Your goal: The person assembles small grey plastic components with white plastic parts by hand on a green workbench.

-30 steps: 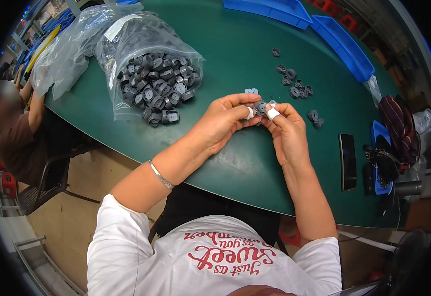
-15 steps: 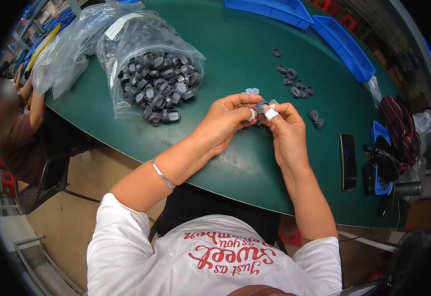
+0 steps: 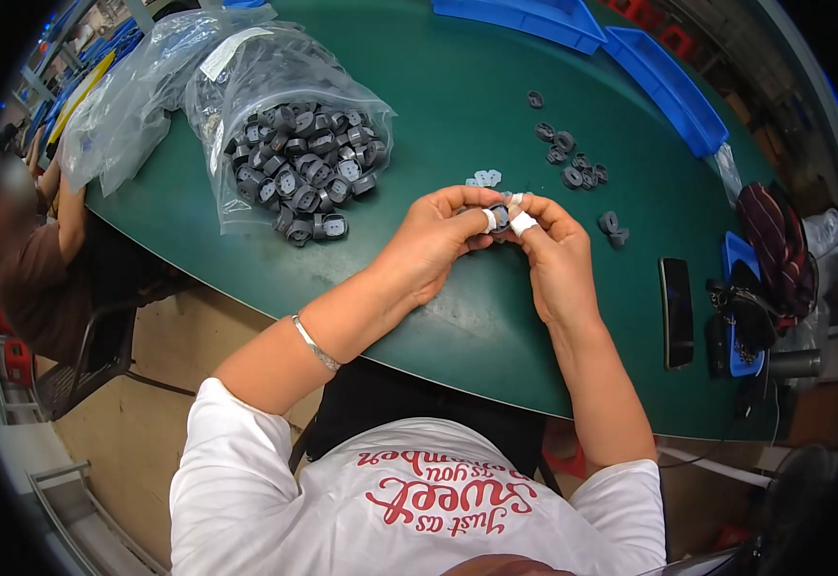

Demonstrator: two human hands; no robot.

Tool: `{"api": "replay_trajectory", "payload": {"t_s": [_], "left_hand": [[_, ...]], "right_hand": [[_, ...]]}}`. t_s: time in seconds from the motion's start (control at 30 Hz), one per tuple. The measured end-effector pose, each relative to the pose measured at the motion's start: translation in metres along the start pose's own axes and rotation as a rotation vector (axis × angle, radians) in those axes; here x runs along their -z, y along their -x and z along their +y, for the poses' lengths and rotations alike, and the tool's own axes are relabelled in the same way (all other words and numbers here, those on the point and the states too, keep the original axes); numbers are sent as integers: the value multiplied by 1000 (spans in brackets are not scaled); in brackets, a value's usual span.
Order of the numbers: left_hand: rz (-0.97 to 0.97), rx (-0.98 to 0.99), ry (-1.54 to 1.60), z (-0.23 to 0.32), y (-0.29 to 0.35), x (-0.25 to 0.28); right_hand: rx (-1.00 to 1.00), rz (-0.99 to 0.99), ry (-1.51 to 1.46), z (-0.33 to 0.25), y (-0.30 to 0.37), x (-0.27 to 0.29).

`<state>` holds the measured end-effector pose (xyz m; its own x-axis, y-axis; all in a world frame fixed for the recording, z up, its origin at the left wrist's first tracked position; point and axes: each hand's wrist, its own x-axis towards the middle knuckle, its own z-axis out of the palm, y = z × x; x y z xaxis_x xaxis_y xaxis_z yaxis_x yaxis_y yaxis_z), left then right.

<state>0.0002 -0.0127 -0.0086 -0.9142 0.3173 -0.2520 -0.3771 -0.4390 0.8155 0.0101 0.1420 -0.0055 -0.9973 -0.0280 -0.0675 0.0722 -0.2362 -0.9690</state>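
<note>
My left hand (image 3: 438,230) and my right hand (image 3: 555,245) meet above the table, closed at the fingertips around a small dark grey oval plastic piece (image 3: 501,218). White tape wraps some of my fingertips. The fingers hide most of the piece. Just beyond them lie a few pale flat inserts (image 3: 483,179) on the table. To the left, a clear plastic bag (image 3: 237,206) lies with its mouth toward me, full of dark grey oval pieces (image 3: 318,173) with pale faces. Several loose dark grey rings (image 3: 573,177) are scattered beyond my right hand.
The green table (image 3: 438,86) has blue trays (image 3: 664,91) along its far right edge. A phone (image 3: 675,312) lies right of my right forearm, with a small blue tray (image 3: 743,360) and dark cloth (image 3: 774,250) beyond. Another person (image 3: 35,230) sits at the left.
Both hands stay together near the same spot. The fingertips and the grey piece between them have shifted and turned slightly; more of the pale inserts shows. The view has moved a little.
</note>
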Motion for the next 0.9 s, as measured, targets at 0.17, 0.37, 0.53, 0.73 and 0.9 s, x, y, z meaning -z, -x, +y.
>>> {"api": "replay_trajectory", "payload": {"t_s": [0.17,0.37,0.53,0.73,0.9], "left_hand": [[2,-13,-20,-1,1,-2],[9,-96,-151,-2,-1,3],[3,-156,-185,-2,-1,-1],[31,-133,-247,5,2,0],[5,-128,-183,1,0,-2]], "right_hand": [[31,-22,43,-3,3,1],[71,-43,124,-5,4,-2],[57,-58,91,-5,1,4],[83,-73,77,-7,3,0],[81,-55,43,-7,0,2]]}}
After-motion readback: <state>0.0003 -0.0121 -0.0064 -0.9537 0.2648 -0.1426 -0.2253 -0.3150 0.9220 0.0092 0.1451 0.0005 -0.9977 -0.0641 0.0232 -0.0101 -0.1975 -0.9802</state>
